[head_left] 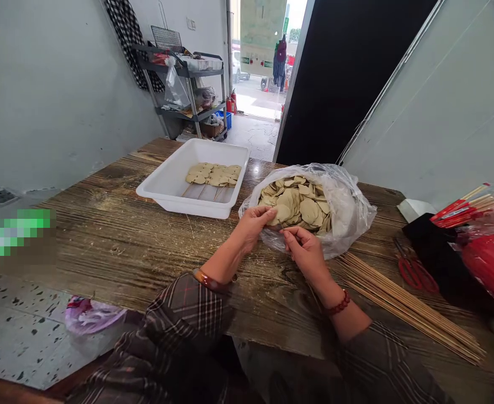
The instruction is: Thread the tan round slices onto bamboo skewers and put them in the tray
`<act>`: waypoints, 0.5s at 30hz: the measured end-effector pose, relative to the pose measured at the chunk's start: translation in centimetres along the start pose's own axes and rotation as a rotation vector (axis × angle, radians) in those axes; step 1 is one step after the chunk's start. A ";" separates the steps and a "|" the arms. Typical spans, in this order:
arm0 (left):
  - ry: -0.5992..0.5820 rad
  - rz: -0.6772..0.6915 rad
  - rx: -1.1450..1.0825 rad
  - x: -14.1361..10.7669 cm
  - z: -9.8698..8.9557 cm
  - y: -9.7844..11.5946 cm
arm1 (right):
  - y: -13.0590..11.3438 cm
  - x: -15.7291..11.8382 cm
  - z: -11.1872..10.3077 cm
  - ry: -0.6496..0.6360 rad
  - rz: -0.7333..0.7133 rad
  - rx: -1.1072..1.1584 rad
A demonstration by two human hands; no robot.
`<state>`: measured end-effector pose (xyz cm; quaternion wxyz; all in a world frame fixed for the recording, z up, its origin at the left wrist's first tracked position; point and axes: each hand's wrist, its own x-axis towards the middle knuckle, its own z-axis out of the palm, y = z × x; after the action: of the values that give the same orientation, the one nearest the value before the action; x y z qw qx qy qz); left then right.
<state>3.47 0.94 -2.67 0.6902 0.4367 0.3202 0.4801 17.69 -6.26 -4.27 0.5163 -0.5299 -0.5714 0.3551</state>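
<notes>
Thin beige slices (310, 210) fill an open clear plastic bag (346, 213) on the wooden table. At the bag's near left edge, my left hand (253, 224) pinches one beige slice (279, 215) between thumb and fingers. My right hand (303, 247) is just right of it, fingers closed on a thin skewer whose tip is by the slice; most of the skewer is hidden. In the white tray (183, 206) at the back left lie skewered slices (214, 174), their sticks pointing toward me.
A bundle of bamboo skewers (411, 306) lies right of my right arm. Beyond it are red-handled scissors (417, 275), a black box (432, 247) with red-wrapped sticks, and a red plastic bag (491, 266). A grey shelf cart (188, 73) stands behind the table.
</notes>
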 end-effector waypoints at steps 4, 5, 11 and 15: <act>0.093 0.075 -0.001 0.3 -0.4 0.9 | -0.1 -0.2 0.3 -0.017 -0.049 -0.081; 0.097 0.086 0.014 0.3 -0.4 0.9 | 0.0 -0.2 0.3 -0.015 -0.054 -0.091; 0.074 0.105 0.142 -0.2 0.6 0.0 | 0.4 0.0 0.2 0.019 -0.063 -0.099; 0.002 0.119 0.271 -0.8 1.4 -0.2 | 0.2 0.3 -0.1 0.052 -0.070 -0.092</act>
<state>4.47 -0.23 -2.27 0.5950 0.5434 0.3564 0.4729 17.84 -5.99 -4.38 0.5182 -0.5415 -0.5919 0.2965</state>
